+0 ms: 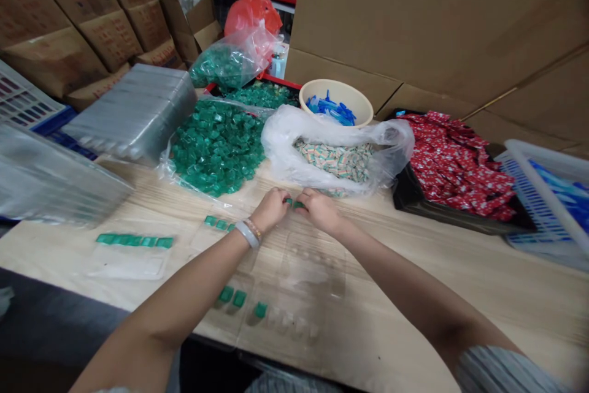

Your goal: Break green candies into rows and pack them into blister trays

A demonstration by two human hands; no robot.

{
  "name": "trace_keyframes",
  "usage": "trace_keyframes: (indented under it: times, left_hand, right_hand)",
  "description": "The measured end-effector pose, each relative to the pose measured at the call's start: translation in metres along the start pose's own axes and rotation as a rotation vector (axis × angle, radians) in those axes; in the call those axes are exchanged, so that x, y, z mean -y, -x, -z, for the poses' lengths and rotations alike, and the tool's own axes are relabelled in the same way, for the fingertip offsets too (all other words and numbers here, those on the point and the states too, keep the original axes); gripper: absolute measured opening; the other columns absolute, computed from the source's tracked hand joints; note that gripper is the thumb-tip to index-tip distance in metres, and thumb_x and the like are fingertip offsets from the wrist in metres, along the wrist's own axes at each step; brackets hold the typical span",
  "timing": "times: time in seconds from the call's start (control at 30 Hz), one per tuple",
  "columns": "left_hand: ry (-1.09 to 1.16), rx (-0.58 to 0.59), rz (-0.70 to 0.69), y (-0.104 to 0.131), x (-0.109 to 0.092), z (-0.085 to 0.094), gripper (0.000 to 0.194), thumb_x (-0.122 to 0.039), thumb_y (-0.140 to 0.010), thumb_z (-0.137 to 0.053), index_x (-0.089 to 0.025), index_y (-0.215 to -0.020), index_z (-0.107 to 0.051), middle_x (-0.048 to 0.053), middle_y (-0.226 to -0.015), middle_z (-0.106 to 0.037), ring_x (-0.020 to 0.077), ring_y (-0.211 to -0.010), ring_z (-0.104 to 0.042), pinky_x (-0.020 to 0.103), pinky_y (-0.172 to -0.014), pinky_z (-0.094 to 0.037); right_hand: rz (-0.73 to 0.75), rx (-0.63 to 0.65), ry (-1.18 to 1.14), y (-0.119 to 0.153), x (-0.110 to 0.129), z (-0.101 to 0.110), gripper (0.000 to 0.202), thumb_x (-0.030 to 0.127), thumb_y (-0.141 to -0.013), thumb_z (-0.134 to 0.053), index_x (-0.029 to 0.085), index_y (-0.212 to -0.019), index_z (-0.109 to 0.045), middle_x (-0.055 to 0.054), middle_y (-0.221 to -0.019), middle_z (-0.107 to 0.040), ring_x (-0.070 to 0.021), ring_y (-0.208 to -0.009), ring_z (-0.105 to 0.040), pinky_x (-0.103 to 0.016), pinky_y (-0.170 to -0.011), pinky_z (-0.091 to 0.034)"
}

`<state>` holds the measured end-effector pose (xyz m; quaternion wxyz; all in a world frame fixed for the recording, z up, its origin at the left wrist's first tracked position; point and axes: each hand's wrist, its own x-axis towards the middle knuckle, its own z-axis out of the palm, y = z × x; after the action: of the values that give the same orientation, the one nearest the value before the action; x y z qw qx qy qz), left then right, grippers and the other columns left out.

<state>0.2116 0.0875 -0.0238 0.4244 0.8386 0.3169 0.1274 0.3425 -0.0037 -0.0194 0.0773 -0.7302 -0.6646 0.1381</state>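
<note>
Near the middle of the wooden table (396, 295), my left hand (272, 208) pinches a small green piece (289, 202). Just to its right, my right hand (317, 209) has another green piece (298, 204) between thumb and fingers. Clear plastic trays lie below my hands; one tray (126, 264) at the left holds a row of several green pieces (131, 240). My left forearm partly covers two other trays with green pieces. A front tray (285, 344) has one green piece (260, 309) at its left end. A clear tray (317, 270) under my wrists shows no green pieces.
Beyond my hands lie a heap of green pieces (216, 148), a white bag (285, 135) of small packets and a cream bowl (363, 105) of blue items. Red packets (455, 166) fill a black bin at right, beside a basket (524, 178). Stacked clear trays (138, 105) stand left.
</note>
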Motion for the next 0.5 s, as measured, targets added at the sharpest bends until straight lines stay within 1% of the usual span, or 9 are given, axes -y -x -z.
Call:
trace_keyframes:
  times: [0.1, 0.2, 0.27, 0.33, 0.4, 0.5]
  left_hand:
    - [-0.154, 0.048, 0.006, 0.001, 0.0, -0.002, 0.02, -0.006, -0.068, -0.05, -0.012, -0.08, -0.064, 0.006, -0.077, -0.059, 0.0176, -0.079, -0.052, 0.029, -0.079, -0.042]
    - [-0.229, 0.061, 0.005, 0.001, 0.0, -0.002, 0.02, -0.009, -0.07, -0.051, -0.011, -0.086, -0.064, 0.007, -0.082, -0.059, 0.0175, -0.082, -0.053, 0.029, -0.08, -0.043]
    - [-0.236, 0.062, -0.008, 0.002, 0.002, -0.002, 0.02, -0.01, -0.071, -0.052, -0.012, -0.087, -0.063, 0.007, -0.082, -0.059, 0.0173, -0.081, -0.054, 0.029, -0.08, -0.043]
    - [-0.242, 0.062, -0.015, 0.002, 0.003, -0.002, 0.019, -0.011, -0.071, -0.053, -0.012, -0.087, -0.063, 0.006, -0.081, -0.059, 0.0172, -0.081, -0.054, 0.029, -0.08, -0.043]
    - [-0.256, 0.062, -0.011, 0.001, 0.003, -0.003, 0.019, -0.011, -0.071, -0.053, -0.012, -0.087, -0.063, 0.007, -0.082, -0.059, 0.0174, -0.081, -0.054, 0.029, -0.08, -0.043]
    - [-0.277, 0.058, -0.004, 0.0, 0.003, -0.006, 0.021, -0.01, -0.071, -0.052, -0.011, -0.089, -0.062, 0.009, -0.085, -0.058, 0.0178, -0.082, -0.054, 0.03, -0.08, -0.043]
  right_hand:
    - [-0.081, -0.065, -0.025, 0.001, 0.002, -0.009, 0.016, 0.031, -0.074, -0.058, 0.017, -0.082, -0.06, -0.007, -0.085, -0.058, -0.0182, -0.081, -0.052, -0.027, -0.07, -0.037]
    - [-0.134, -0.077, -0.206, 0.005, -0.006, -0.016, 0.021, 0.026, -0.068, -0.064, 0.014, -0.085, -0.059, -0.005, -0.08, -0.056, -0.0155, -0.074, -0.051, -0.026, -0.066, -0.038]
    - [-0.115, -0.085, -0.339, 0.011, -0.014, -0.018, 0.021, 0.018, -0.068, -0.063, 0.013, -0.087, -0.059, -0.004, -0.08, -0.055, -0.013, -0.07, -0.05, -0.024, -0.064, -0.039]
    - [-0.095, -0.115, -0.42, 0.016, -0.019, -0.018, 0.018, 0.013, -0.069, -0.059, 0.013, -0.087, -0.059, -0.003, -0.08, -0.054, -0.0119, -0.069, -0.05, -0.024, -0.064, -0.039]
    - [-0.088, -0.156, -0.442, 0.018, -0.018, -0.019, 0.016, 0.013, -0.07, -0.058, 0.014, -0.086, -0.06, -0.003, -0.078, -0.054, -0.0126, -0.07, -0.05, -0.025, -0.066, -0.04]
    - [-0.045, -0.212, -0.377, 0.017, -0.01, -0.019, 0.013, 0.015, -0.072, -0.057, 0.015, -0.084, -0.061, -0.004, -0.079, -0.056, -0.015, -0.076, -0.05, -0.028, -0.072, -0.039]
